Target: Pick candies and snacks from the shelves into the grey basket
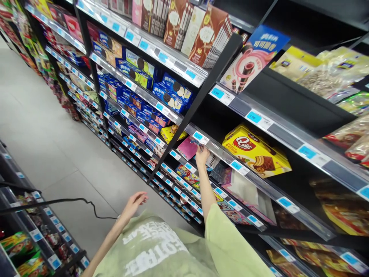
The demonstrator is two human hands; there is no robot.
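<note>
My right hand [202, 155] reaches into a lower shelf, just under the price rail. Its fingers are closed at the right edge of a flat pink package [187, 148]; the fingertips are partly hidden. Right beside that hand is a whitish item with dark stripes [212, 159], too small to name. Over the floor, my left hand [136, 202] hangs in front of my body with loosely bent fingers, holding nothing.
A yellow snack box [255, 150] lies on the shelf above my right hand. Blue cookie boxes [173, 92] fill shelves left of a black upright [198, 94]. A blue-and-pink box [253, 57] stands higher up. A black cord [83, 200] runs toward my left wrist.
</note>
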